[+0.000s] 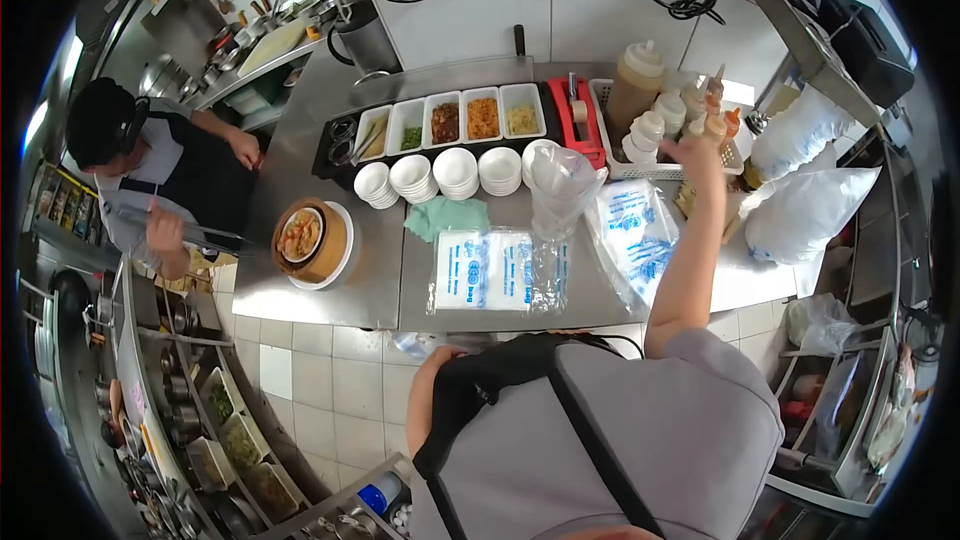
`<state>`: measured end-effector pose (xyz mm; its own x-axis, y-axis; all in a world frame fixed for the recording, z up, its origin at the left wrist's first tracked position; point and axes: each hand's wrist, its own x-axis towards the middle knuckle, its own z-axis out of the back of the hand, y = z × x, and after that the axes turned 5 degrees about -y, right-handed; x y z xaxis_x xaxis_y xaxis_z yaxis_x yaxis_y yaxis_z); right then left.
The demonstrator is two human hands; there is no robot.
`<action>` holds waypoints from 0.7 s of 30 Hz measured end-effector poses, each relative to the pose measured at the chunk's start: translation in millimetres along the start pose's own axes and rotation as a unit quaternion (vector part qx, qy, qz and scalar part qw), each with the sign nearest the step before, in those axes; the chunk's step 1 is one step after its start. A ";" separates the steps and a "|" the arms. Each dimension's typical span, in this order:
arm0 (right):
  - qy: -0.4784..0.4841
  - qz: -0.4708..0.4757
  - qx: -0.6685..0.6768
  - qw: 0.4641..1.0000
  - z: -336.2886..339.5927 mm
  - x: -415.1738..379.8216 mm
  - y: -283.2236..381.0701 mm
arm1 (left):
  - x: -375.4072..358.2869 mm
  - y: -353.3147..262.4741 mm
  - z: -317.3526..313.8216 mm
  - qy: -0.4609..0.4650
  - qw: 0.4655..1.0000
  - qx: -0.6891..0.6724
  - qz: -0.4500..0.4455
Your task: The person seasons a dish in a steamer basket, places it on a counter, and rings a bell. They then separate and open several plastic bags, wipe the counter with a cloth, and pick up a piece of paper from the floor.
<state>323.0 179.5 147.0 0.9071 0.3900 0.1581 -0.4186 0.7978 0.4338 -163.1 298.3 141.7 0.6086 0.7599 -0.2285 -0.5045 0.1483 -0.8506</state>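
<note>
My right hand (697, 155) reaches over the front of a white plastic basket (630, 172), among the squeeze bottles standing in it. Its fingertips are right beside a small white bottle (647, 130); whether they grip anything I cannot tell. A large bottle of brown sauce (637, 75) rises behind, and orange-tipped bottles (730, 123) stand to the right. My left hand (450, 352) is low by the counter's front edge, close to a clear plastic bag (418, 343), its fingers mostly hidden. Printed plastic bags (485, 272) lie flat on the counter, with another printed stack (637, 230) beneath my right forearm.
Stacked white bowls (456, 172) stand before a row of topping trays (445, 120). A red tape dispenser (577, 125) sits beside the basket. To the left are a green cloth (445, 217) and a bamboo steamer (330, 258) holding food. A co-worker (150, 165) stands far left.
</note>
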 end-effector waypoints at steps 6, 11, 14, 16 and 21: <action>-0.154 -0.081 -0.083 0.981 -75.8 -22.1 40.3 | 42.9 59.3 21.9 0.051 0.993 -0.017 -0.108; -0.244 -0.089 -0.077 0.963 -102.2 -11.1 44.6 | 57.7 72.7 30.3 0.087 0.964 0.114 -0.222; -0.322 -0.048 -0.005 0.946 -109.8 5.3 15.8 | 54.4 73.2 36.9 0.081 0.968 0.118 -0.206; -0.396 0.010 0.035 0.918 -73.3 10.1 22.5 | 49.1 71.6 40.9 0.066 0.972 0.120 -0.189; -0.267 0.174 0.333 0.888 44.3 -34.7 123.8 | 42.5 82.8 35.1 0.054 0.981 0.093 -0.161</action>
<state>241.6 244.3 234.5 0.6941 0.1441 0.7053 -0.7198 0.1540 0.6769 -200.6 365.1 78.2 0.8114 0.5841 -0.0200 -0.3726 0.4905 -0.7877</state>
